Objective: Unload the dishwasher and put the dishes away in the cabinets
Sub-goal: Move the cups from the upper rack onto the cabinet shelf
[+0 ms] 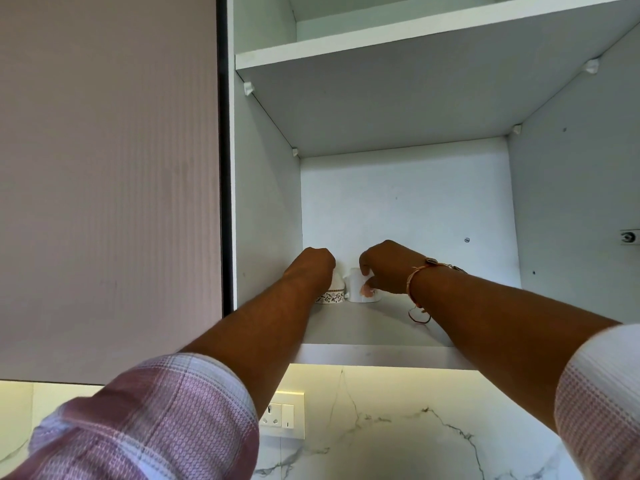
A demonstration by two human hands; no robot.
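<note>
Both arms reach up into an open white wall cabinet. On its lower shelf [377, 327], near the back left corner, stand two white cups upside down. My left hand [313, 266] grips the left cup [332, 295], which has a dark leaf band along its rim. My right hand [386, 266] holds the right cup [360, 291], a white mug with a pink mark, its handle turned to the left. The two cups stand side by side, almost touching. My hands hide most of both cups.
The cabinet's upper shelf [381, 43] spans overhead. A closed ribbed cabinet door [107, 185] fills the left. A hinge plate [628, 236] sits on the right inner wall. Below are a marble backsplash [415, 427] and a wall socket [282, 415].
</note>
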